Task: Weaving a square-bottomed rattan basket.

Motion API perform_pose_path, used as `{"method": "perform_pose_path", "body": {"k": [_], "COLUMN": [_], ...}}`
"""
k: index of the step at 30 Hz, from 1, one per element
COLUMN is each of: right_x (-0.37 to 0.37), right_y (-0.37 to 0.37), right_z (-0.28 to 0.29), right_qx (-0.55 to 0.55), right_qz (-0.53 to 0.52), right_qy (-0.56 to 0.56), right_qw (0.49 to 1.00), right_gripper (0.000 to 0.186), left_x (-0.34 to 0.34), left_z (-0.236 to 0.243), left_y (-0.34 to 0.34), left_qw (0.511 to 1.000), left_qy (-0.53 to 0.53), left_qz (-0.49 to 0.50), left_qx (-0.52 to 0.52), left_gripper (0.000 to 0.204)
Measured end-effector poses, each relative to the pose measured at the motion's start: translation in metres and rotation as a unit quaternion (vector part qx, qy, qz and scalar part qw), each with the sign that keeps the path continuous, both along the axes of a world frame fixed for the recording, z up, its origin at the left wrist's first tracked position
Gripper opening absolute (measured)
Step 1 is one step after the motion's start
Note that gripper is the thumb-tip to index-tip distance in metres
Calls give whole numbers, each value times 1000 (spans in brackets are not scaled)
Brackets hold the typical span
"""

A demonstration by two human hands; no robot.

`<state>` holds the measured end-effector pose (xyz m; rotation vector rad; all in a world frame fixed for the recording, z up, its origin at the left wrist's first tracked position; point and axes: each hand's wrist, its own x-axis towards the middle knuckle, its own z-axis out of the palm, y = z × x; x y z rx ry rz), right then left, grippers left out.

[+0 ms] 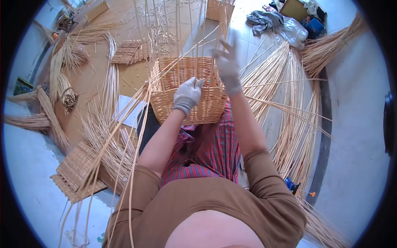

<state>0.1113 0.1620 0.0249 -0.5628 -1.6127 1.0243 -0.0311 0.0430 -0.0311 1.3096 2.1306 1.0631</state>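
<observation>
A partly woven pale-cane basket (165, 101) rests over my lap, with long upright stakes and loose reeds sticking out from it. My left hand (189, 91), in a white glove, is closed on a reed at the basket's front rim. My right hand (226, 62), also gloved, is raised by the basket's right back corner; it is blurred, and its fingers look spread apart. Long strands (297, 113) run out from the basket's right side toward the wall. Red-and-blue striped cloth (219, 149) covers my legs below the basket.
Reed bundles (66, 91) lie along the left, with woven mats (76, 169) at lower left and more panels (124, 51) farther back. Another woven piece (217, 10) stands ahead. Grey cloth (264, 22) and plastic bags (293, 33) are piled at back right, beside more reeds (326, 51).
</observation>
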Motion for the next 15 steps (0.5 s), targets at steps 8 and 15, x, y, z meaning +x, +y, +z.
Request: {"method": "perform_pose_path", "body": {"k": [8, 15], "right_x": [76, 33], "right_y": [-97, -92], "right_z": [-58, -80], "right_qx": [-219, 65], "right_qz": [-68, -74], "right_qy": [-88, -256], "right_qw": [969, 962], "right_gripper": [54, 57], "left_x": [17, -45], "left_z": [5, -32], "left_y": [-9, -125], "left_qw": [991, 783], "left_qy": [-131, -454], "left_qz": [-11, 239], "left_qx": [15, 351], "left_gripper": [19, 24]}}
